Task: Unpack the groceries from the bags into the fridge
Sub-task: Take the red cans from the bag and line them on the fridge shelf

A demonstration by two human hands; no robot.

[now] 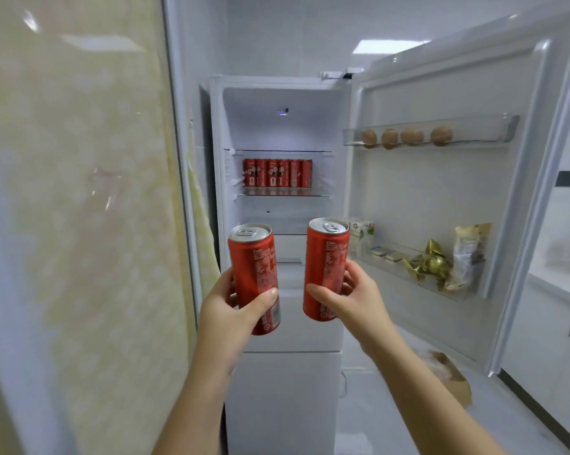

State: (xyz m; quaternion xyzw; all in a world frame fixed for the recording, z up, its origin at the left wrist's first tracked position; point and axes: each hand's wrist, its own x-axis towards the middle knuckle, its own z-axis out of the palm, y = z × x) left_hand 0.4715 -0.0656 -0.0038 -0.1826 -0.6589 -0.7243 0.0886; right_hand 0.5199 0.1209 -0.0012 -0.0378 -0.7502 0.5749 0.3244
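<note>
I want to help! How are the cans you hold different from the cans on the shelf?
The left can and right can are gripped by the left hand and right hand, outside the fridge. The shelf cans stand in a row inside, untouched. All are red.

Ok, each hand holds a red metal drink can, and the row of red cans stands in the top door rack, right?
No: the head view shows the row of red cans on a glass shelf inside the white fridge; the rest holds.
</note>
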